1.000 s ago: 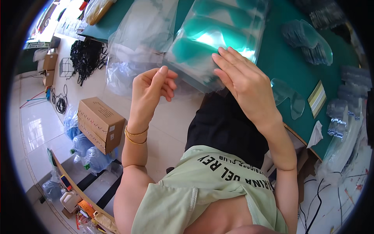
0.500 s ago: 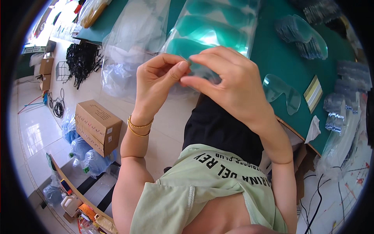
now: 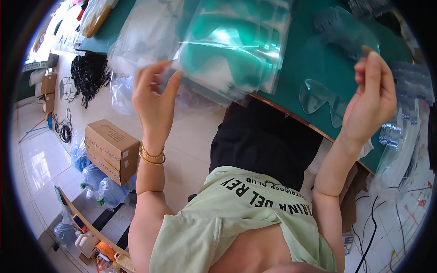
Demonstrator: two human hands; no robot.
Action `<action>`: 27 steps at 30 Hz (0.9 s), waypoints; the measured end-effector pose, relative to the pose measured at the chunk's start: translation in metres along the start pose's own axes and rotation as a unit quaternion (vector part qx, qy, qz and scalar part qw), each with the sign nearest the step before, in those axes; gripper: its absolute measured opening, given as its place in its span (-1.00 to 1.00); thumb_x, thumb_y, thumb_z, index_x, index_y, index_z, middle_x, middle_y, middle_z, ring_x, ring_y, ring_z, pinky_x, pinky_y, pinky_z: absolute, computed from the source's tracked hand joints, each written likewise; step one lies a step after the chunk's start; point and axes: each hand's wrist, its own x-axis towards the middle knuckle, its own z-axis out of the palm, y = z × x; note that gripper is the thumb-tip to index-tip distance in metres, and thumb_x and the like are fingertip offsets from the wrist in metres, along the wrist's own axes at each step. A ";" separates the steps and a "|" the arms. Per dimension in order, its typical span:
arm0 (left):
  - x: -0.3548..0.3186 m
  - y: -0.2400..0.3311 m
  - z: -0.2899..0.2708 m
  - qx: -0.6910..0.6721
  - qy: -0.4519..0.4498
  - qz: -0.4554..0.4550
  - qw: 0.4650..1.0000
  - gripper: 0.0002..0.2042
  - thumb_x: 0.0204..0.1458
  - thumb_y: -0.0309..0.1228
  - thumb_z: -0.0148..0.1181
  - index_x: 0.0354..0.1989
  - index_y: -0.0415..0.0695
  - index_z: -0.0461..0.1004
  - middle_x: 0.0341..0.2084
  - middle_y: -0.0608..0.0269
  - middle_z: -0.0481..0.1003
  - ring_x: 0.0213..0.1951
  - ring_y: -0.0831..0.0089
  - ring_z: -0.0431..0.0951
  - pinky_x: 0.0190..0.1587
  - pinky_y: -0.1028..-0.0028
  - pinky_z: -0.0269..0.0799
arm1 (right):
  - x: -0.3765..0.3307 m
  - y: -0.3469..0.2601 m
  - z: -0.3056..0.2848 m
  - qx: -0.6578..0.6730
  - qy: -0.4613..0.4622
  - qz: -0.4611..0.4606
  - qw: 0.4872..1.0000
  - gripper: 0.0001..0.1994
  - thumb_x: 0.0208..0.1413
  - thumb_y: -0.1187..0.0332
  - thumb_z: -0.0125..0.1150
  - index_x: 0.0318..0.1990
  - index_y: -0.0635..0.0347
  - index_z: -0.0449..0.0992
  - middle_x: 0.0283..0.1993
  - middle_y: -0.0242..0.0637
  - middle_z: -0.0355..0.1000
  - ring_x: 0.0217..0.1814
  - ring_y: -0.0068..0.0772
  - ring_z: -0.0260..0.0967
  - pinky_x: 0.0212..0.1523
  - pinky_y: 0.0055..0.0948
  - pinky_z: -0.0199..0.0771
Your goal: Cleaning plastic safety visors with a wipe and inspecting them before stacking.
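My left hand is raised at the left edge of a pile of clear plastic sheets. Its thumb and forefinger are apart, with nothing visible between them. Lens-shaped areas in the sheets show the green tabletop through them. Further right, my right hand hovers over the table, its fingertips pinched together and slightly blurred. Whatever they hold, if anything, cannot be made out. Beside that hand lies a single clear goggle-shaped lens. A stack of similar clear lenses sits beyond the right fingertips, blurred.
The green table has a wooden front edge. Bundled clear plastic pieces lie at its right. A thin clear bag hangs over the left side. On the floor are a cardboard box, plastic-wrapped bottles and black cables.
My hands were close together over the sheets' near edge. Now they are apart: the left has shifted left and its fingers have opened, while the right has swung far right over the table.
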 end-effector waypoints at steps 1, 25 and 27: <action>0.000 0.007 0.004 0.093 0.101 0.100 0.985 -0.77 0.03 -0.49 0.41 -0.14 -0.21 0.58 -0.28 0.35 0.45 -0.32 0.61 0.41 -0.27 0.57 0.37 | -0.010 -0.005 0.000 -0.006 0.008 0.003 1.000 -0.82 0.27 0.35 0.24 -0.18 0.30 0.65 -0.39 -0.41 0.55 -0.39 -0.73 0.37 -0.32 -0.72 0.35; -0.054 0.089 0.122 -0.467 -0.389 0.005 0.794 -0.85 0.08 -0.65 0.30 -0.23 -0.31 0.46 -0.27 0.07 0.49 -0.30 0.44 0.53 -0.23 0.51 0.47 | -0.079 0.033 -0.145 0.106 -0.052 0.270 0.955 -0.85 0.21 0.42 0.28 -0.30 0.31 0.46 -0.47 -0.35 0.38 -0.51 -0.69 0.22 -0.47 -0.70 0.18; -0.052 0.095 0.128 -0.391 -0.315 -0.020 0.865 -0.87 0.10 -0.68 0.26 -0.21 -0.31 0.46 -0.26 0.10 0.47 -0.33 0.48 0.53 -0.29 0.56 0.47 | -0.069 0.031 -0.141 -0.014 -0.054 0.287 0.956 -0.88 0.21 0.46 0.28 -0.31 0.34 0.52 -0.46 -0.37 0.43 -0.50 -0.74 0.26 -0.48 -0.72 0.19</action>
